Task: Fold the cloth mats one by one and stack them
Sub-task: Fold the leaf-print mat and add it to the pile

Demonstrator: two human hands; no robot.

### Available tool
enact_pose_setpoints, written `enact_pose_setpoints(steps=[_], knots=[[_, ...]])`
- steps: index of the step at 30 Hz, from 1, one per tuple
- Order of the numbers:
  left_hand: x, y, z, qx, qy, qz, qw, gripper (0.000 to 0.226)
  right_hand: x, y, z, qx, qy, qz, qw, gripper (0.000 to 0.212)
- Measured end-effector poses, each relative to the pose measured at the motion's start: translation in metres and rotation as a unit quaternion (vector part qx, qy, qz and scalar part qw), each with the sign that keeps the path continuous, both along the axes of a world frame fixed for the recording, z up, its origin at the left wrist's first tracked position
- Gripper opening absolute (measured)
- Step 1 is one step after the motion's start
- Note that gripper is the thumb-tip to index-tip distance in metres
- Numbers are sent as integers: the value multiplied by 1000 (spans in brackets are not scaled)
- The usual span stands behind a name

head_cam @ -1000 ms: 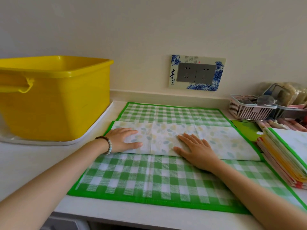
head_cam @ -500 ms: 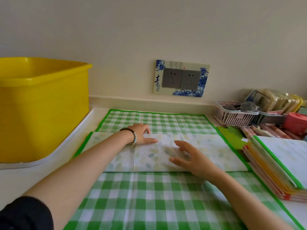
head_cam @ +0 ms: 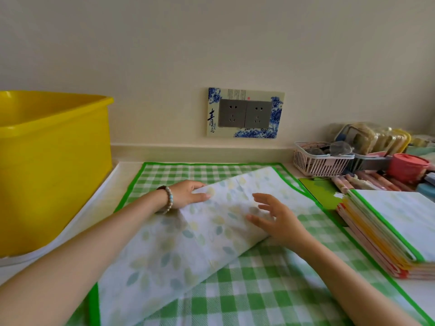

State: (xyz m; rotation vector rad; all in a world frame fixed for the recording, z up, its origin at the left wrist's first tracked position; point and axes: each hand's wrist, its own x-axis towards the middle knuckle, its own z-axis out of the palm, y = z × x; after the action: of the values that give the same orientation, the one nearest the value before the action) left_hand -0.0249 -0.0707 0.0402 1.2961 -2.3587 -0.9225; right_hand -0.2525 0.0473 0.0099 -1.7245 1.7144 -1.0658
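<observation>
The left hand (head_cam: 188, 195) is pinching the leaf-print mat (head_cam: 179, 255) at its edge. The right hand (head_cam: 276, 220) is hanging over it, grip open, holding nothing.

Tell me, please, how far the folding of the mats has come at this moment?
Done: a stack of folded mats lies at the right. In hand: the leaf-print mat is folded to a strip; the left hand pinches its edge and the right hand is spread open over it. Left: finish this fold, stack it, then probably fold the green checked mat lying flat underneath.
</observation>
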Motion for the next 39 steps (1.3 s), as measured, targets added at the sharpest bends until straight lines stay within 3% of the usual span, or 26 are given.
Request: enact_pose_setpoints(steps=[4,7,9,14,19,22,24,26,28,31,34,39], knots=[[11,3,-14,16,120,81,989,16,0,1,2,-12,-68,-39,997,51],[10,9,-21,19,162,164,973,34,3,3,3,22,-108,-57,992,51],[5,15,-24,23,161,210,964,47,3,4,4,53,-125,-56,989,55],[-13,30,-33,42,154,251,955,43,6,10,5,125,-144,-32,981,58],[-12,45,-24,64,105,259,958,23,-3,10,7,145,-112,-63,981,68],[3,56,-21,75,111,229,964,60,-4,10,9,151,-93,-67,982,69],[15,68,-20,7,33,185,982,75,-3,11,9,151,-83,-62,983,67],[25,82,-19,-97,-46,127,986,72,-3,12,10,145,-75,-59,985,63],[32,98,-17,-140,-60,45,987,58,-5,13,11,137,-63,-50,987,56],[42,119,-16,-138,-103,-51,984,53,-11,13,12,112,-49,-31,992,42],[48,130,-17,-112,-142,-65,981,62,-18,18,13,67,-23,-7,997,23],[55,135,-19,-82,-200,-88,972,92,-29,35,7,15,21,110,994,50]])
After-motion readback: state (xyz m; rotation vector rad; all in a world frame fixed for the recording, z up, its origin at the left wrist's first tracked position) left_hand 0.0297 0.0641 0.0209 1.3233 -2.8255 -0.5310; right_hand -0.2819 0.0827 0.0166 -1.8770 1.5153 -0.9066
